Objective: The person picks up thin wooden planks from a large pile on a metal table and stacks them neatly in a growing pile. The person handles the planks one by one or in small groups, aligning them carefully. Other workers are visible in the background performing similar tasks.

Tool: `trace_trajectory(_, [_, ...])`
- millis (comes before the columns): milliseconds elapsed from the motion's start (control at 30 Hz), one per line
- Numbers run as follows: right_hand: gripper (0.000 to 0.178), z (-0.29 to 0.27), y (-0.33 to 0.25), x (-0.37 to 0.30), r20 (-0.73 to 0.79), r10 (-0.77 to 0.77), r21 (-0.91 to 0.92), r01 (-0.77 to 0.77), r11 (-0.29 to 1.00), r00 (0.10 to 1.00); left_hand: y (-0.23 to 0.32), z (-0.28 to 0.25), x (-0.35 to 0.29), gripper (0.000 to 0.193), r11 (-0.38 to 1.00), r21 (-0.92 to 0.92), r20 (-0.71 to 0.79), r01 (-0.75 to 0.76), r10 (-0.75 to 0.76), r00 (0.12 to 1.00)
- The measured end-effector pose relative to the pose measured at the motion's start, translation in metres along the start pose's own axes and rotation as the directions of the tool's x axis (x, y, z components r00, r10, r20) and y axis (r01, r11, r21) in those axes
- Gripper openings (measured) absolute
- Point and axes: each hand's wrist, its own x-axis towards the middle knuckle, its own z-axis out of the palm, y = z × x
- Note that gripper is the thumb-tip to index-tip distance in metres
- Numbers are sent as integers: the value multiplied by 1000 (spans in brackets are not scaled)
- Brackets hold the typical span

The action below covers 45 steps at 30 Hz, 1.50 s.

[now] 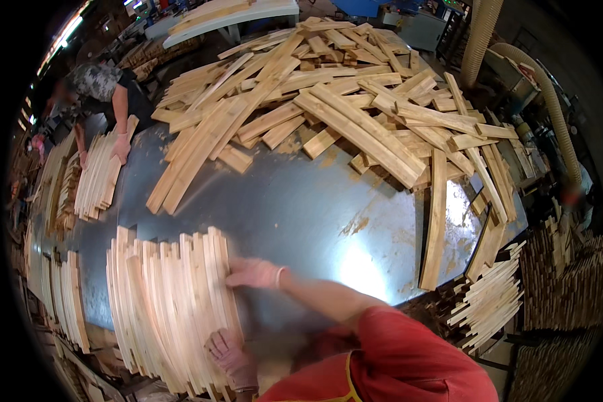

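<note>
A row of pale wooden strips point(181, 301) stands on edge, packed side by side, at the near left of the metal table. My gloved left hand point(231, 358) lies against the near right side of this row, its fingers spread on the outer strips. Farther up the same side, my gloved right hand point(254, 273) touches the outermost strip with its fingertips. Motion blurs that hand, and its grip on the strip cannot be made out.
Loose wooden boards point(342, 100) lie in a jumbled heap across the far side of the metal table point(281, 201). At the far left, a co-worker's gloved hands point(120, 147) are on another row of strips point(97, 177). Stacked strips point(489, 301) stand at right, below a ribbed hose point(556, 100).
</note>
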Motion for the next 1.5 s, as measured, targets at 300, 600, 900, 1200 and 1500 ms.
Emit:
trace_trajectory(300, [75,-380,152,-138,-927,72,-232,-717,658,367,6,12,0,78,997,22,-6,68,-68,998])
trace_trajectory(600, [76,-249,170,-165,-805,382,120,-507,853,453,13,8,6,77,997,13,-70,79,-78,994])
trace_trajectory(900, [39,-83,37,-199,-436,-148,-430,-61,901,888,68,-113,53,59,906,-163,-244,-391,347,906])
trace_trajectory(1200, [59,-32,0,-142,-580,-539,-678,6,735,611,-61,-131,47,36,998,30,222,47,-52,974])
trace_trajectory(1500, [94,-13,100,-165,-814,103,-126,-347,929,571,-263,-44,58,72,880,-220,72,422,-416,906])
